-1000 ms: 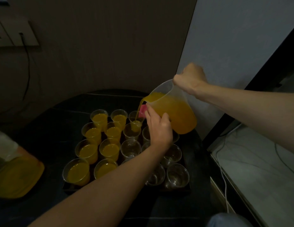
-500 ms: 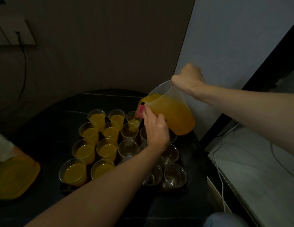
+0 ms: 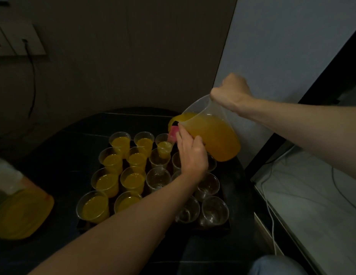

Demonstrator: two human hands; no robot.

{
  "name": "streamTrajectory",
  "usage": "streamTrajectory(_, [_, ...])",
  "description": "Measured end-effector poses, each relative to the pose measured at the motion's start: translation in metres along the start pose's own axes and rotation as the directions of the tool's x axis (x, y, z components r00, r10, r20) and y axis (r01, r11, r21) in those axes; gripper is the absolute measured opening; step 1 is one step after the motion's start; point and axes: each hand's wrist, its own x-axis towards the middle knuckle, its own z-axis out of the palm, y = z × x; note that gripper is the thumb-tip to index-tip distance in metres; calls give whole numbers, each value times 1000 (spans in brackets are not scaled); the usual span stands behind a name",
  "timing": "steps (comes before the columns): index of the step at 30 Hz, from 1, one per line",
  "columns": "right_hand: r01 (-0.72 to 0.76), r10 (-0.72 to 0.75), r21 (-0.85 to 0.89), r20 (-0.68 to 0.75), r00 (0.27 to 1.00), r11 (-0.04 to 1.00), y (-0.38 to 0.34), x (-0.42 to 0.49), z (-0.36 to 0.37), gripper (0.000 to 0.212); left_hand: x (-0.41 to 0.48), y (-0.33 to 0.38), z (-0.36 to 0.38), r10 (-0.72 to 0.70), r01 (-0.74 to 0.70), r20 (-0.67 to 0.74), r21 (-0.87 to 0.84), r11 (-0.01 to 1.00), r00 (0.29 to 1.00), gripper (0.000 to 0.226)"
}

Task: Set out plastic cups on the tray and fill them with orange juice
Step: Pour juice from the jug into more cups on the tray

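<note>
A clear jug point(image 3: 217, 135) of orange juice is tilted with its spout over the back cup point(image 3: 164, 146) of the third column, which holds some juice. My right hand point(image 3: 230, 92) grips the jug's handle from above. The fingers of my left hand point(image 3: 193, 155) lie against the jug's side by a pink piece point(image 3: 173, 133) at the spout. On the dark tray point(image 3: 213, 228) the two left columns of cups point(image 3: 117, 142) are full of juice. The cups on the right point(image 3: 214, 211) are empty, and my left arm hides some of them.
A yellow flat lid or board point(image 3: 20, 213) lies at the left on the dark table point(image 3: 54, 155). A wall socket point(image 3: 18, 42) with a black cable is at the upper left. White cables point(image 3: 272, 215) run over the pale surface to the right.
The juice in the back cup of the third column has risen. Both hands and the tilted jug have stayed almost in place.
</note>
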Motion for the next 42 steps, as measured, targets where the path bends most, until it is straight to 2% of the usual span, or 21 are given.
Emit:
streamTrajectory(4, [-5, 5, 0, 2, 1000, 1000, 0, 1, 0, 34, 0, -1, 0, 9, -9, 1, 0, 1000, 1000, 74])
streamTrajectory(18, [-7, 7, 37, 8, 1000, 999, -4, 1, 2, 35, 4, 2, -6, 7, -7, 10, 15, 1000, 1000, 87])
streamTrajectory(25, [-38, 40, 107, -19, 999, 994, 0, 4, 1, 35, 4, 15, -12, 18, -19, 12, 56, 998, 1000, 80])
streamTrajectory(31, [-53, 60, 162, -40, 997, 985, 0, -1, -1, 31, -10, 29, -18, 70, -66, -41, 92, 994, 997, 80])
streamTrajectory(42, [-27, 28, 142, -6, 1000, 990, -7, -34, -9, 39, -50, 35, -29, 46, -50, -97, -42, 998, 994, 71])
